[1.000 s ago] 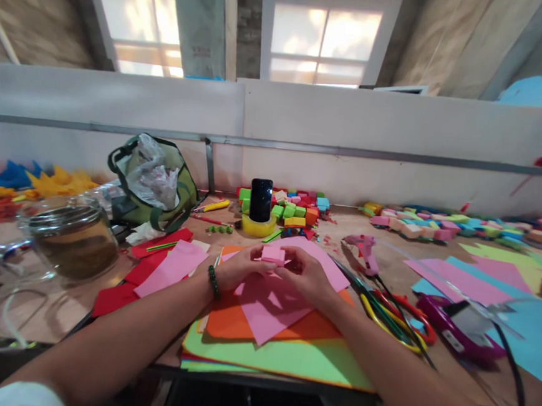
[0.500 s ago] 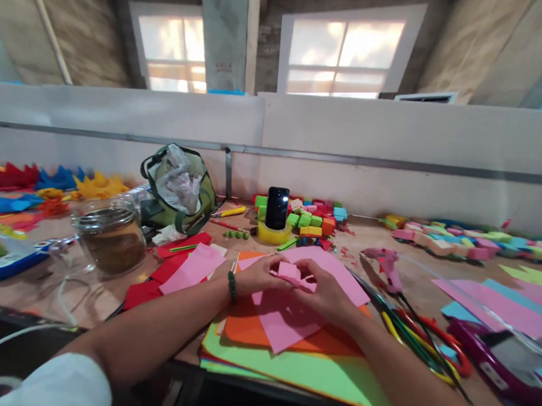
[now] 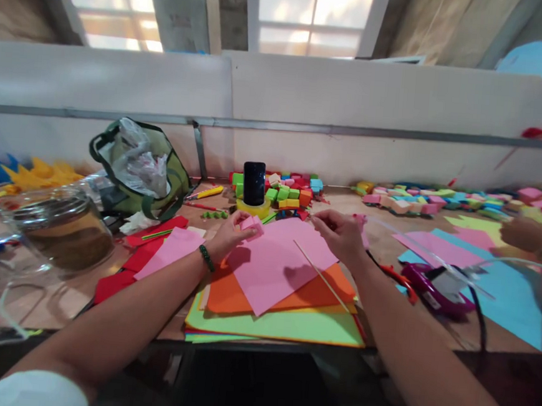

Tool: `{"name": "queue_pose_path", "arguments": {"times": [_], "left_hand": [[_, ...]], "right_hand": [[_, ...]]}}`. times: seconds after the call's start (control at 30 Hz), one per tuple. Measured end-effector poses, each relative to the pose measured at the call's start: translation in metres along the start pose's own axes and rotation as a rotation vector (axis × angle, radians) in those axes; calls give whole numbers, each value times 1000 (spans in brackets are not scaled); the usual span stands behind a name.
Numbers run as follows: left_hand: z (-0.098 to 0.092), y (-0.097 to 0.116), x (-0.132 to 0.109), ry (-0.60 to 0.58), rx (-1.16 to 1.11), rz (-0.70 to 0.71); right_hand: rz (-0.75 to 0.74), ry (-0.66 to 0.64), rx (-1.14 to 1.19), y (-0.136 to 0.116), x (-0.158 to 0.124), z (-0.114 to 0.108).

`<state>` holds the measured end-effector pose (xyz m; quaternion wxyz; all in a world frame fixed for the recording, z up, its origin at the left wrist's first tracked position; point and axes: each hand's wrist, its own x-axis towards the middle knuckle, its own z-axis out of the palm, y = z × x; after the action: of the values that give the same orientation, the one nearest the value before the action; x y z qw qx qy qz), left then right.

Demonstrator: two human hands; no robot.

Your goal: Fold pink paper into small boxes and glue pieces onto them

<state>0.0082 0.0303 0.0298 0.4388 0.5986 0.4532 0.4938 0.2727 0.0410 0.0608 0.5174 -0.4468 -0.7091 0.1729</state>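
A small folded pink paper piece (image 3: 252, 224) sits pinched in the fingertips of the left hand (image 3: 229, 234), just above the far edge of a large pink sheet (image 3: 275, 263). The right hand (image 3: 341, 233) hovers beside it with fingers loosely curled, empty as far as can be seen; a thin wooden stick (image 3: 319, 275) lies slanted across the sheets below it. The pink sheet tops a stack of orange, yellow and green paper (image 3: 289, 323) at the near edge of the wooden table (image 3: 389, 250). Behind stand a dark phone (image 3: 254, 183) on a yellow tape roll, heaps of coloured foam cubes (image 3: 290, 192), a green bag (image 3: 137, 167) and a glass jar (image 3: 62, 230). A grey partition wall (image 3: 354, 103) backs the table, with windows above.
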Motion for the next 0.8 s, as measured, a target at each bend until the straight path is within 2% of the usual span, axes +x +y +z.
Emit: {"name": "queue_pose_path", "arguments": {"times": [0.1,0.13,0.2,0.27,0.33,0.4,0.5,0.6,0.67,0.73,0.8], "left_hand": [[7,2,-7,-94,258,104],[10,3,-10,-190,328,125],[15,4,-14,-285,428,184],[14,3,-13,-223,350,201],[7,0,-5,-68,257,154],[-4,-4,5,122,261,102],[-16,-7,15,203,279,84],[-12,0,8,73,278,121],[-3,6,-4,-203,288,195],[9,10,-15,-362,319,206],[19,8,-21,-406,389,202]], "right_hand": [[12,40,23,-1,-1,1],[13,37,28,-1,-1,1],[3,9,20,-3,-1,-1],[-12,-8,-1,-10,-3,-5],[-32,-2,-45,-23,-9,-14],[-71,-24,-169,-35,-20,-24],[-121,-71,-395,-44,-42,-38],[-49,-114,-489,-37,-64,-48],[43,-166,-502,-27,-75,-53],[117,-200,-514,-18,-83,-56],[152,-222,-525,-12,-88,-57]]}}
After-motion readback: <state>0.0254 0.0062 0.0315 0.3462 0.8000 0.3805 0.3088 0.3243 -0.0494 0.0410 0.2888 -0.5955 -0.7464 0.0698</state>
